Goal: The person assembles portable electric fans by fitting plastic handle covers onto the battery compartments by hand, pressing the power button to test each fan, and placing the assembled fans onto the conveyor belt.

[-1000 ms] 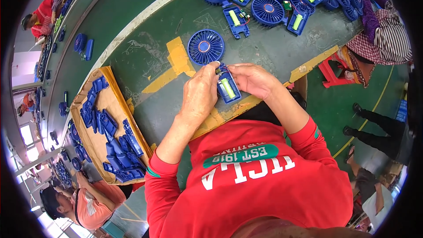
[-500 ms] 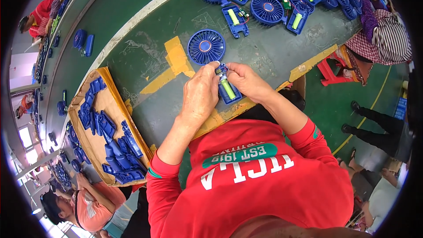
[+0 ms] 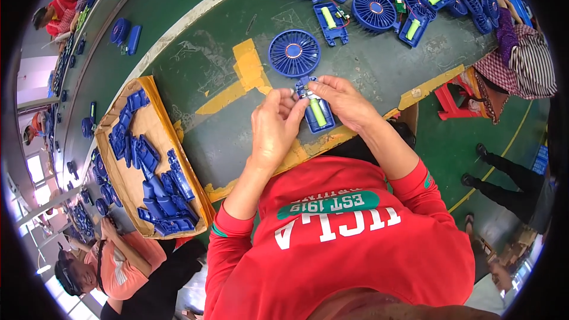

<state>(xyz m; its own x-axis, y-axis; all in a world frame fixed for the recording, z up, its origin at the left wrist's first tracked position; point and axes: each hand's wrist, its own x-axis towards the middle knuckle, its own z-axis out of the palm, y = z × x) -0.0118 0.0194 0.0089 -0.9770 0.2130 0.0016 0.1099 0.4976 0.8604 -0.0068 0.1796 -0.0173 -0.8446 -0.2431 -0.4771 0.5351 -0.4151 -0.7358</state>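
Observation:
An opened blue handheld fan [image 3: 294,53] lies on the bench in front of me, its round grille pointing away. Its handle shell [image 3: 320,129] faces up near the bench edge and holds a yellow-green battery cell [image 3: 318,114]. My right hand [image 3: 347,102] grips the neck of the fan, thumb and fingers closed over the small circuit board [image 3: 304,90]. On the other side, my left hand [image 3: 274,123] is closed, its fingers curled and its thumb against the handle beside the battery. Whatever its fingertips pinch is too small to make out.
A cardboard tray [image 3: 207,201] of blue shell parts [image 3: 163,204] sits at the left. More opened fans [image 3: 374,10] are heaped at the far right. Yellow tape [image 3: 248,65] marks the bench. A conveyor [image 3: 172,0] runs beyond; a co-worker [image 3: 121,264] sits at the lower left.
My left fingers have drawn back a little from the board and curled more. My right hand has come further over the fan's neck. The whole view has shifted slightly.

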